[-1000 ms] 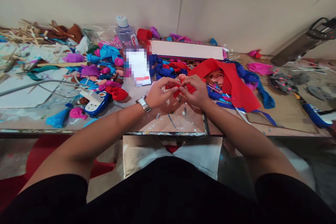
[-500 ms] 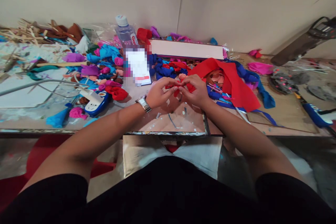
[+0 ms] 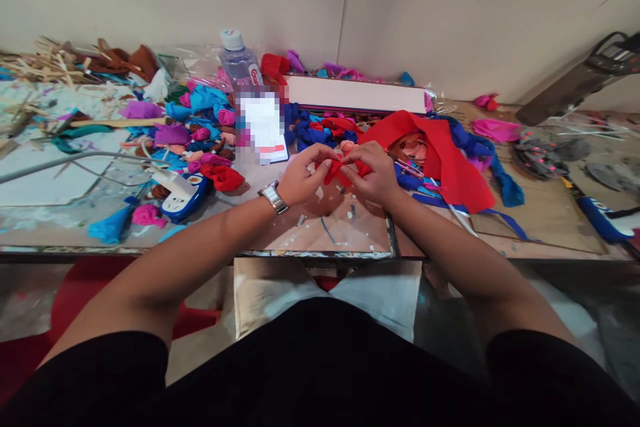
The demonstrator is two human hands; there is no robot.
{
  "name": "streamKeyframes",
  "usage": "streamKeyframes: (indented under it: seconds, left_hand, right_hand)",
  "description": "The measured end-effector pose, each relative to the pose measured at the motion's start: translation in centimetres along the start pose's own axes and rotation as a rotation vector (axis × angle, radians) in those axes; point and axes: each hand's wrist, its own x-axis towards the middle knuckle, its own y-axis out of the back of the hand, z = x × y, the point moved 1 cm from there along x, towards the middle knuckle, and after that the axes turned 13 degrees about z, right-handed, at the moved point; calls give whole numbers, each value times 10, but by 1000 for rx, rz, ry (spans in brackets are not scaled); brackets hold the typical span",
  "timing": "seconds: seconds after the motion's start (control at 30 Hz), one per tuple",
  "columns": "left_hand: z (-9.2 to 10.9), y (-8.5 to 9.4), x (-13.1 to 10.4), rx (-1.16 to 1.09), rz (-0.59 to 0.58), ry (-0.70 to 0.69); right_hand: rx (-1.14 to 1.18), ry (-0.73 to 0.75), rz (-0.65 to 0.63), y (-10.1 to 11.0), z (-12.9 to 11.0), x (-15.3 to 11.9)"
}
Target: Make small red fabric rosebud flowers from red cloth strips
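Observation:
Both of my hands meet over the table, pinching a small gathered piece of red crepe paper [image 3: 336, 171] between thumbs and fingers. My left hand [image 3: 303, 180], with a metal watch [image 3: 274, 198] at the wrist, grips its left side. From the right, my right hand [image 3: 377, 175] holds the other side. Part of the paper is hidden behind the fingers. Just beyond my right hand, a long red strip [image 3: 453, 157] drapes over blue strips and peach-coloured rolls. Whether it joins the piece in my hands I cannot tell.
Left of my hands lie a phone [image 3: 273, 140], a blue-and-white power socket [image 3: 186, 199] and several rolled paper flowers [image 3: 223, 177]. A water bottle [image 3: 241, 63] and a long white box [image 3: 353, 93] stand behind. A dark flask [image 3: 565, 83] leans at the right.
My thumbs have moved slightly apart, and more of the red paper shows between my hands. Both hands otherwise stay in nearly the same place.

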Motion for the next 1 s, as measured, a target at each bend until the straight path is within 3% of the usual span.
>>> streamKeyframes:
  seconds: [0.57,1.0]
  left_hand:
    - [11,0,-7,135,-67,-164]
    - [3,-4,-3,-34,-46,-77]
  right_hand:
    - [-72,-5,-67,-3,5,-5]
    - [-73,34,-24,-3,2,-3]
